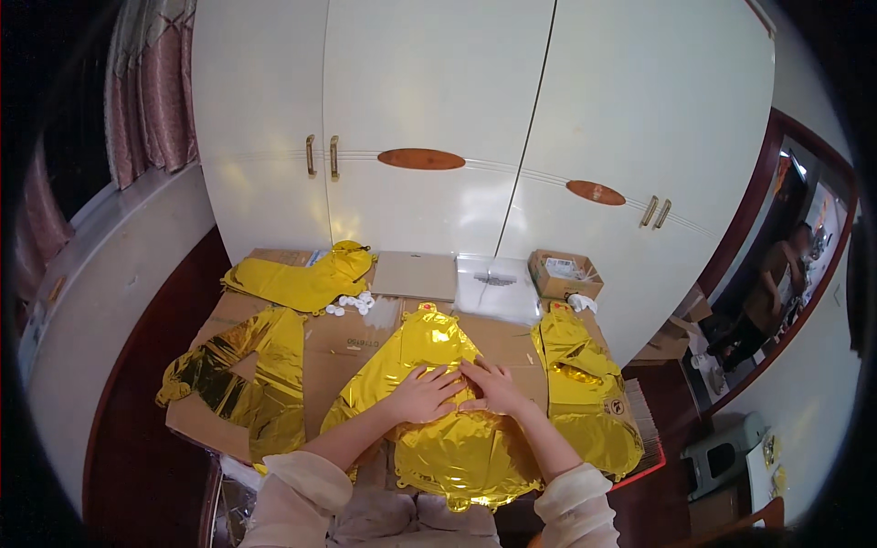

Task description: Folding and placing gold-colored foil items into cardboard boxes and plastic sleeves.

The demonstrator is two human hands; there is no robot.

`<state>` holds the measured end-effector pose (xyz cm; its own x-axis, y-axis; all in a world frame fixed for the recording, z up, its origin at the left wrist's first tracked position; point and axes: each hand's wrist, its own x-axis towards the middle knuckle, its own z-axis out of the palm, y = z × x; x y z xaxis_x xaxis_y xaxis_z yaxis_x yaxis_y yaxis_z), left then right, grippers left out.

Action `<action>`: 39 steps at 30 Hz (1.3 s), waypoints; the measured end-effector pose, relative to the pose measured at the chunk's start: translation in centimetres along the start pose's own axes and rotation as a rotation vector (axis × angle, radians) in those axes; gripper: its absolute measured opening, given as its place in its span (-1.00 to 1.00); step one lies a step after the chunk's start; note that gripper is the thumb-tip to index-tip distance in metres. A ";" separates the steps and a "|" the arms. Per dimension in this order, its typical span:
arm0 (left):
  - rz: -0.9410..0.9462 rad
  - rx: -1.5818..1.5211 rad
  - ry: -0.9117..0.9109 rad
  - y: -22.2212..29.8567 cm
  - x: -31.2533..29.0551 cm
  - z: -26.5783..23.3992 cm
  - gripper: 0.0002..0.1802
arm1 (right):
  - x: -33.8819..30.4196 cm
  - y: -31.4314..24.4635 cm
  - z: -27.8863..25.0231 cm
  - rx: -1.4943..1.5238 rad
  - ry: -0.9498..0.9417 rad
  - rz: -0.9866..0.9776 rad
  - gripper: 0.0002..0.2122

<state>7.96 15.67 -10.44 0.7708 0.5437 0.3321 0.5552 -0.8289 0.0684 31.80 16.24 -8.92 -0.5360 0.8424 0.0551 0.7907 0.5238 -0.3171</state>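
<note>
A shiny gold foil balloon (466, 457), limp and creased, lies in front of me over the near edge of the cardboard-covered table. Both my hands rest on its middle. My left hand (425, 395) lies flat with its fingers stretched toward the right. Close beside it, my right hand (494, 387) is spread on the foil, fingertips pointing up and left. Another flat gold balloon (281, 370) is to the left. One more gold foil piece (306, 281) sits at the back left, and crumpled gold foil (589, 388) covers the right side.
Small white rolls (354, 303) lie near the back left foil. Behind are a grey-brown flat sheet (416, 276), clear plastic bags (498, 290) and a small cardboard box (566, 274). White cupboards (420, 82) rise behind the table. A grey stool (726, 457) stands right; a person (776, 292) shows beyond.
</note>
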 end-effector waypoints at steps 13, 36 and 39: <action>-0.002 0.042 0.027 -0.1 -0.2 0.6 -0.40 | 0.2 -0.9 -0.9 -0.045 -0.065 0.022 -0.11; -0.092 0.025 -0.058 0.0 -0.6 0.4 -0.38 | -5.7 -4.6 -2.1 -0.020 0.324 0.030 -0.33; -0.073 0.007 -0.040 0.2 -0.3 0.3 -0.39 | -13.0 -7.3 -3.2 0.110 0.504 0.116 -0.54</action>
<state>7.93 15.41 -10.77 0.7403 0.6073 0.2884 0.6121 -0.7863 0.0847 33.95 1.83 -4.29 -0.2160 0.8645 0.4539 0.7862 0.4296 -0.4441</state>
